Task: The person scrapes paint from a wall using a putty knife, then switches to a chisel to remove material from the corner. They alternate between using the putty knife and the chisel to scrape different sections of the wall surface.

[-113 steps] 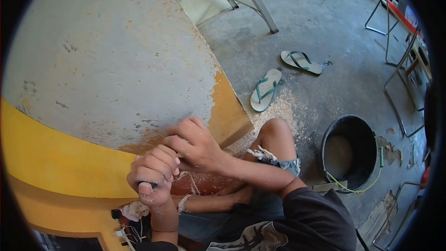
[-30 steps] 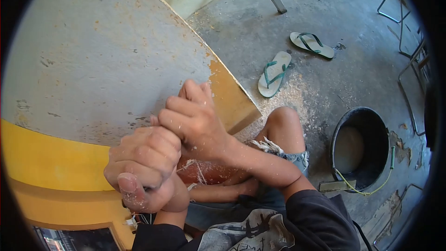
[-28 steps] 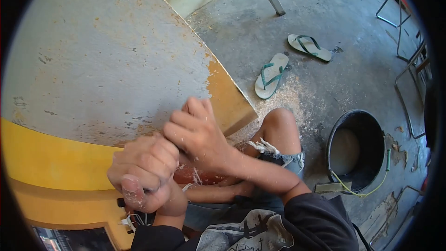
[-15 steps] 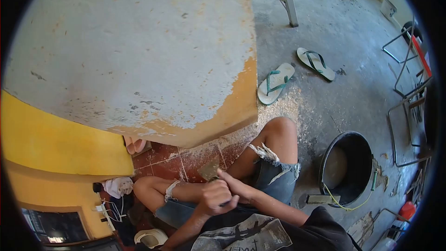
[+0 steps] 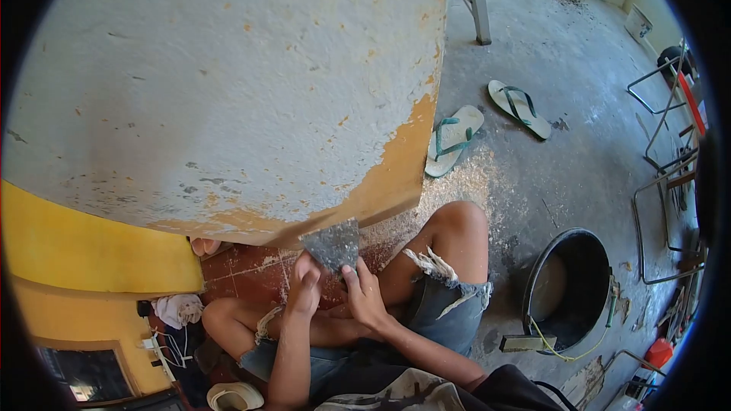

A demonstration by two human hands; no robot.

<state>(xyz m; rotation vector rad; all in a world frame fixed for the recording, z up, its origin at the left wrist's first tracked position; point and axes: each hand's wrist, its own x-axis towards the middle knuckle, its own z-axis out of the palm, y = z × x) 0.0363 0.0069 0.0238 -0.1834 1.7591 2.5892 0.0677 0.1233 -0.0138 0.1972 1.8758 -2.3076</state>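
Note:
A scraper with a wide, worn metal blade [image 5: 333,245] points up at the lower edge of the wall. My right hand [image 5: 368,298] is closed round it, thumb pressed on the base of the blade; the handle is hidden. My left hand [image 5: 303,291] is at the blade's left side, fingers curled with their tips right at its edge, thumb up. Just beyond the blade stands the wall [image 5: 251,99], pale grey-white and flaking, with bare orange [image 5: 396,156] along its lower right edge.
Pale flakes [image 5: 468,183] litter the floor by my knee. A black bucket [image 5: 603,289] stands to the right, a trowel-like block [image 5: 528,343] beside it. Flip-flops [image 5: 519,109], a ladder leg [image 5: 478,7] and metal chair frames [image 5: 647,221] are farther off. Cables [image 5: 177,342] lie left.
My hands have come apart from being clasped together in my lap. The scraper has risen and turned its blade toward the wall, and my view has shifted slightly.

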